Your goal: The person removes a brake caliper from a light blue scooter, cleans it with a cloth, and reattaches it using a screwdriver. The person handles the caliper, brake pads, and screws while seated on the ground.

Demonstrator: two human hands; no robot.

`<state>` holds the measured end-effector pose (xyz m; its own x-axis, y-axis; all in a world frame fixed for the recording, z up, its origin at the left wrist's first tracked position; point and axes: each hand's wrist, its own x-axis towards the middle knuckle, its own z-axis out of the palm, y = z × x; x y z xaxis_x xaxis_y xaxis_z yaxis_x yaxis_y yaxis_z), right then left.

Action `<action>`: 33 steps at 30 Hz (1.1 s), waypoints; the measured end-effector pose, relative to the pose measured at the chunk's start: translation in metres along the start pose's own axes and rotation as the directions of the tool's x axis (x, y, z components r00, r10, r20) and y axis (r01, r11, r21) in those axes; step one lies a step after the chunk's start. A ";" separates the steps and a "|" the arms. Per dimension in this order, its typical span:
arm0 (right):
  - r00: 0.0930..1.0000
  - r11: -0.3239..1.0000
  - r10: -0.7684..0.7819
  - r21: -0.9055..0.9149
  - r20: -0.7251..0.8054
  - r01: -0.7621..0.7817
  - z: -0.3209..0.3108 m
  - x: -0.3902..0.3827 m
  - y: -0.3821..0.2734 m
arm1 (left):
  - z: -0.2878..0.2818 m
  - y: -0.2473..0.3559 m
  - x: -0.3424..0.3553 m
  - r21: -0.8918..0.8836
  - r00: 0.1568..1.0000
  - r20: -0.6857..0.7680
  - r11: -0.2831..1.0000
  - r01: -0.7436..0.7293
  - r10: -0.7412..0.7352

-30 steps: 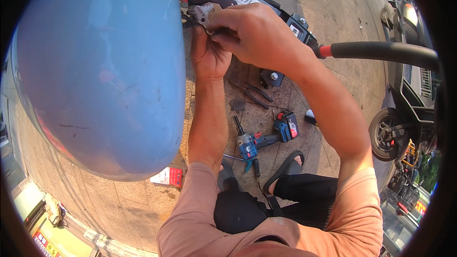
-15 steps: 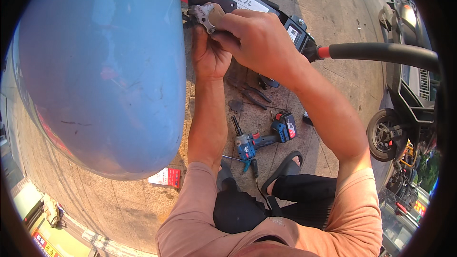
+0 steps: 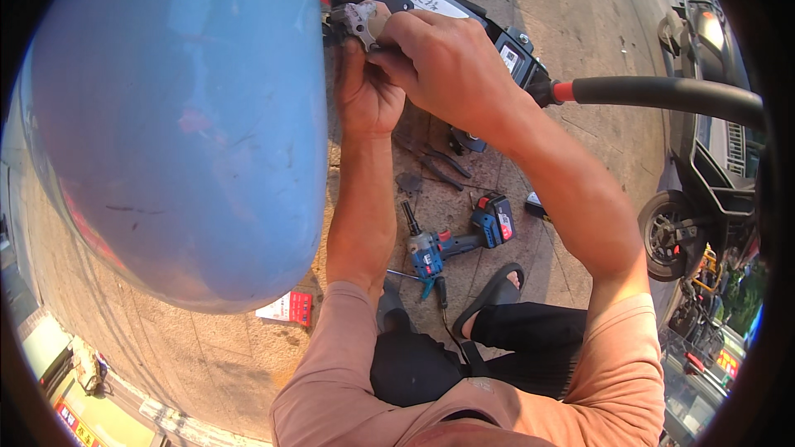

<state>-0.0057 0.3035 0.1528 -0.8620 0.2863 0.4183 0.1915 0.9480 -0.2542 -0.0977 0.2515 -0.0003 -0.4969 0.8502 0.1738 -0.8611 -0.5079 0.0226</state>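
Pinching a holed metal part (image 3: 361, 20) with the right hand (image 3: 451, 58), thumb and fingers clamped on its edge, just right of the blue rounded body (image 3: 182, 141). Cupping beneath with the left hand (image 3: 370, 101); cannot tell whether gripping too, with fingertips hidden. Looks like positioning; probably calls next for steady, careful turning.

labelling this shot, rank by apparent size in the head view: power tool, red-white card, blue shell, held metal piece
1. Blue shell
2. Power tool
Unsure: red-white card and metal piece look close; the right hand hides part of the metal piece.
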 end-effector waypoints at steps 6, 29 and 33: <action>0.999 0.998 -0.037 0.046 -0.040 0.039 0.000 -0.004 -0.002 | -0.001 0.001 0.000 0.009 0.999 0.047 1.000 0.022 -0.022; 1.000 1.000 0.015 -0.020 -0.005 -0.015 -0.001 -0.001 0.003 | -0.006 0.000 0.002 -0.005 1.000 0.031 1.000 -0.003 0.003; 0.998 0.999 0.019 0.033 -0.057 -0.017 0.002 -0.003 0.001 | 0.000 0.000 0.000 0.005 0.996 0.089 1.000 0.017 -0.018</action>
<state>-0.0039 0.3033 0.1496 -0.8299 0.3120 0.4626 0.1909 0.9378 -0.2900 -0.0976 0.2516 -0.0008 -0.4698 0.8434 0.2607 -0.8691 -0.4936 0.0309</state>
